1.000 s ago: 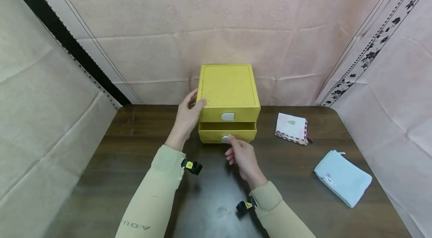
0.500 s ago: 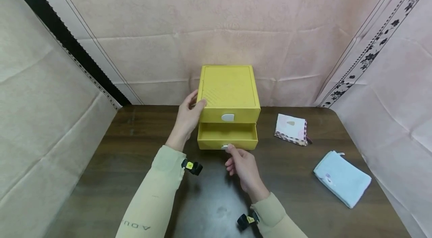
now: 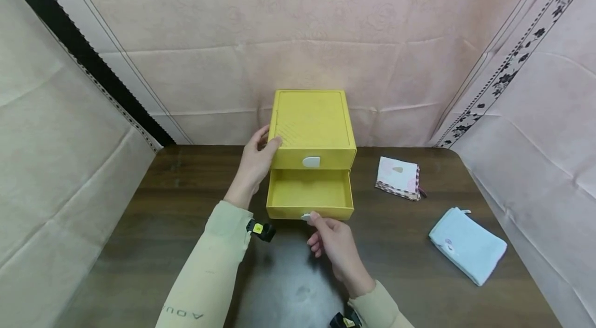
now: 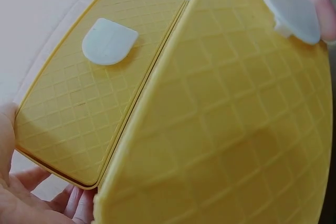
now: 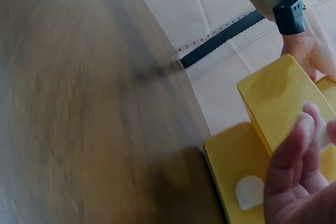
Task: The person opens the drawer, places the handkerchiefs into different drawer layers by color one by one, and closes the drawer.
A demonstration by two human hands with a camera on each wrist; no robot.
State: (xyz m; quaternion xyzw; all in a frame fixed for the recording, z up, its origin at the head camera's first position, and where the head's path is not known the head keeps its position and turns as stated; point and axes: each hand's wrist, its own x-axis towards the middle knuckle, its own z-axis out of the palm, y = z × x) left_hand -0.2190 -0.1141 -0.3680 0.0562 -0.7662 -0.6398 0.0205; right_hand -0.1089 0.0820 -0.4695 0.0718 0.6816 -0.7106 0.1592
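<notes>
A yellow two-drawer storage box (image 3: 312, 118) stands at the table's back edge. Its upper drawer, with a white knob (image 3: 311, 162), is closed. The lower drawer (image 3: 309, 191) is pulled well out, and its visible floor is bare. My left hand (image 3: 255, 160) grips the box's left side, thumb at the top front corner; in the left wrist view its fingers (image 4: 76, 203) reach behind the edge. With thumb and fingers, my right hand (image 3: 336, 245) pinches the lower drawer's white knob (image 4: 291, 9), which is partly covered.
A folded white cloth with a checked border (image 3: 398, 178) lies right of the box. Nearer the table's right edge is a folded light-blue cloth (image 3: 467, 245). Pale fabric (image 3: 307, 23) hangs behind and at both sides of the brown table (image 3: 205, 261).
The lower drawer has slid out toward me, with my right hand moving along on its knob. My left hand has kept its hold on the box.
</notes>
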